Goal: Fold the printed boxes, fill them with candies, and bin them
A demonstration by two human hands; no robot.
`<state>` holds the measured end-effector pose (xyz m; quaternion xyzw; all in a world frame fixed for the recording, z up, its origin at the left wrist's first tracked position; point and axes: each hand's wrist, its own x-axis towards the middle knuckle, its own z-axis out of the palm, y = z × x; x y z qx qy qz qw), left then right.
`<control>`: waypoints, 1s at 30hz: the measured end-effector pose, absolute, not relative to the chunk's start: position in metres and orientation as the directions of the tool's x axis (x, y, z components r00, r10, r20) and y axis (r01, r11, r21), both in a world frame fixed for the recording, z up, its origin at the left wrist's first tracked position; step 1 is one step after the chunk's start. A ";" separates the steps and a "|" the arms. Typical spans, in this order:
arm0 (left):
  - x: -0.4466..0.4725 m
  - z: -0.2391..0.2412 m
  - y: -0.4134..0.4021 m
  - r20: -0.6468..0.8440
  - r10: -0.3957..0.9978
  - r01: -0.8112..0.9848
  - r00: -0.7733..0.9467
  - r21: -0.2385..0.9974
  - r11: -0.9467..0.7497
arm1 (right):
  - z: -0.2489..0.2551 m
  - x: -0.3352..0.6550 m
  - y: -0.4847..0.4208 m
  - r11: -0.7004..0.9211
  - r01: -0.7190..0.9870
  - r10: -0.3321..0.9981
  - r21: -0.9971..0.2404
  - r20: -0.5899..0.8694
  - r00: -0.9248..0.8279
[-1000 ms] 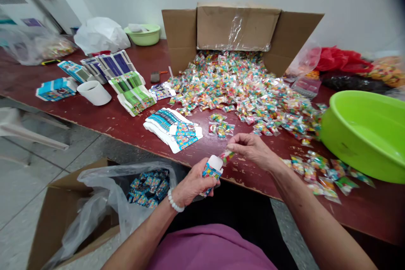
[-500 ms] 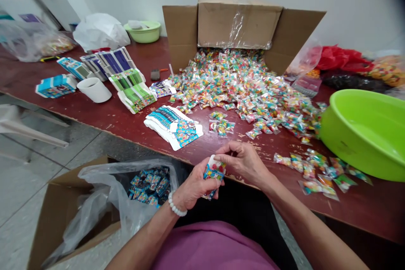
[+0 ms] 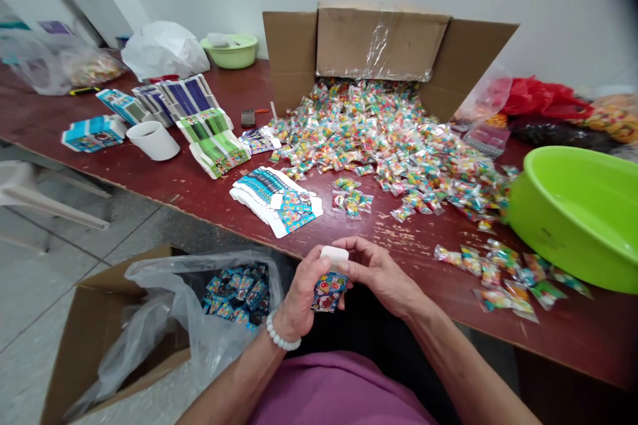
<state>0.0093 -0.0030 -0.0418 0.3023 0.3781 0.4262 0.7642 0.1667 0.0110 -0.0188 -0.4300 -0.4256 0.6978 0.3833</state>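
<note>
A small blue printed candy box (image 3: 329, 292) is held over my lap, just off the table's front edge. My left hand (image 3: 299, 295), with a white bead bracelet at its wrist, wraps round the box from the left. From the other side my right hand (image 3: 383, 275) has its thumb and fingers closed on the top, at the white flap (image 3: 334, 254). Whatever the box contains is hidden. Beyond it lie a fanned stack of flat blue cartons (image 3: 254, 192) and a few clear candy packets (image 3: 353, 201).
A big heap of candy packets (image 3: 379, 133) spills from an open cardboard box (image 3: 381, 43). At right stands a green basin (image 3: 553, 212), with loose packets (image 3: 498, 272) before it. Below left, a plastic-lined carton (image 3: 94, 325) holds filled blue boxes. A white cup (image 3: 153, 143) stands by green cartons (image 3: 212, 143).
Both hands have come closer together around the candy box. The right fingers moved down onto its top, and the coloured candy seen at the opening before is now covered by the white flap.
</note>
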 end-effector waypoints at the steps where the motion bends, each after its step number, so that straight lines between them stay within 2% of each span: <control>1: 0.010 -0.043 -0.004 -0.314 0.888 -0.418 0.336 0.795 0.439 | -0.021 0.163 0.010 -0.327 -0.163 0.906 -0.931 -0.260 -0.335; 4: 0.010 -0.044 -0.004 -0.332 0.889 -0.418 0.315 0.793 0.443 | -0.026 0.158 0.009 -0.242 -0.124 0.939 -0.962 -0.200 -0.280; 7: 0.007 -0.041 0.000 -0.407 0.808 -0.468 0.426 0.666 0.581 | -0.027 0.159 0.009 -0.020 0.039 0.984 -0.999 -0.027 -0.174; 9: 0.005 -0.039 0.003 -0.460 0.742 -0.482 0.488 0.567 0.668 | -0.026 0.160 0.009 0.142 0.162 0.975 -0.977 0.110 -0.191; 11: 0.003 -0.038 0.006 -0.485 0.718 -0.481 0.499 0.534 0.695 | -0.026 0.161 0.008 0.228 0.235 0.955 -0.945 0.171 -0.242; 13: 0.004 -0.039 0.006 -0.478 0.742 -0.479 0.469 0.569 0.669 | -0.027 0.160 0.009 0.186 0.267 0.962 -0.946 0.120 -0.244; 15: 0.006 -0.039 0.005 -0.456 0.782 -0.478 0.425 0.620 0.622 | -0.028 0.158 0.011 0.054 0.236 0.978 -0.970 0.004 -0.207; 18: 0.008 -0.039 0.003 -0.446 0.797 -0.458 0.409 0.655 0.601 | -0.028 0.156 0.015 -0.149 0.032 0.961 -0.988 -0.152 -0.232; 20: 0.008 -0.038 0.003 -0.445 0.781 -0.440 0.437 0.652 0.618 | -0.025 0.154 0.017 -0.226 -0.078 0.945 -0.971 -0.199 -0.259; 22: 0.006 -0.038 0.004 -0.442 0.775 -0.437 0.452 0.647 0.625 | -0.022 0.153 0.016 -0.227 -0.093 0.948 -0.969 -0.198 -0.250; 30: -0.001 -0.044 0.010 -0.484 0.763 -0.520 0.428 0.559 0.646 | -0.037 0.150 -0.004 -0.031 0.063 0.961 -0.998 -0.047 -0.271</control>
